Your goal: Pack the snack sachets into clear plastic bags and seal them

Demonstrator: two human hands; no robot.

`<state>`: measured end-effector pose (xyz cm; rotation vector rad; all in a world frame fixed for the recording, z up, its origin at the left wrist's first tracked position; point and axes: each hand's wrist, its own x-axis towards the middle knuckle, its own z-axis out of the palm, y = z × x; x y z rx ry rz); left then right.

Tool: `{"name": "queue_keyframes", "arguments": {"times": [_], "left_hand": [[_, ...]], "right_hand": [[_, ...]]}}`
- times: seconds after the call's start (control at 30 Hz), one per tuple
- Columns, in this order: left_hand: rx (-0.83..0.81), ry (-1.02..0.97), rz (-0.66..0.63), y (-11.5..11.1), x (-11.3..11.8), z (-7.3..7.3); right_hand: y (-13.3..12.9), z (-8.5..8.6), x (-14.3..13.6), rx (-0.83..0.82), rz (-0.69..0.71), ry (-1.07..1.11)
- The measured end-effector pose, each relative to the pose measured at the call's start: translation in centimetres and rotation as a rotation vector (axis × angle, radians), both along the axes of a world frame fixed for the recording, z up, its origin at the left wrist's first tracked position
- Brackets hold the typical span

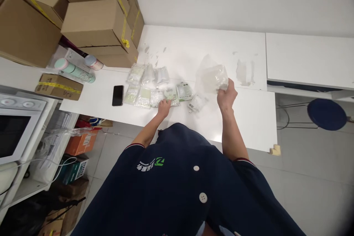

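Note:
My right hand (227,96) is closed on a clear plastic bag (211,77), raised a little above the white table. The bag's body looks puffed out, and its contents, if any, cannot be made out. Fingers curled, my left hand (164,108) grips the near edge of a green-and-white plastic packet (170,95). Beside that packet lie a green-and-white printed packet (184,91) and a small crumpled clear packet (197,103). To the left, several more clear packets (143,97) lie in two rows, some with pale green contents.
A black phone (118,95) lies left of the packets on the white table (177,46). Cardboard boxes (88,22) are stacked at the back left, near a mint-green bottle (74,70). A blue stool (326,114) stands beyond the table's right end.

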<state>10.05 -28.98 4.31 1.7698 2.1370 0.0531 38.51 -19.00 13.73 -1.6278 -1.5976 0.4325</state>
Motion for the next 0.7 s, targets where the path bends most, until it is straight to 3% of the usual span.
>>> {"name": "queue_keyframes", "arguments": {"times": [0.07,0.17,0.3,0.4,0.53,0.63,0.7], "left_hand": [[0.065,-0.122,0.041,0.6,-0.1,-0.4],[0.185,-0.308,0.111,3.0,-0.8,1.0],[0.289,-0.687,0.318,6.4,-1.8,5.5],[0.208,-1.037,0.417,8.0,-1.7,9.5],[0.098,-1.359,0.406,8.9,0.5,13.0],[0.09,-1.515,0.429,9.1,3.3,13.6],[0.095,-1.592,0.449,9.2,4.9,13.5]], "right_hand": [[-0.7,-0.6,0.0,-0.044,-0.005,0.016],[-1.5,-1.0,-0.1,-0.107,-0.015,0.006],[-1.6,-0.4,-0.8,-0.163,0.016,-0.05],[-1.3,0.7,-2.0,-0.142,0.08,-0.087],[-1.3,1.7,-5.0,-0.066,0.298,-0.096],[-1.6,1.6,-7.4,-0.072,0.531,-0.127],[-1.8,1.1,-8.4,-0.098,0.57,-0.165]]}}
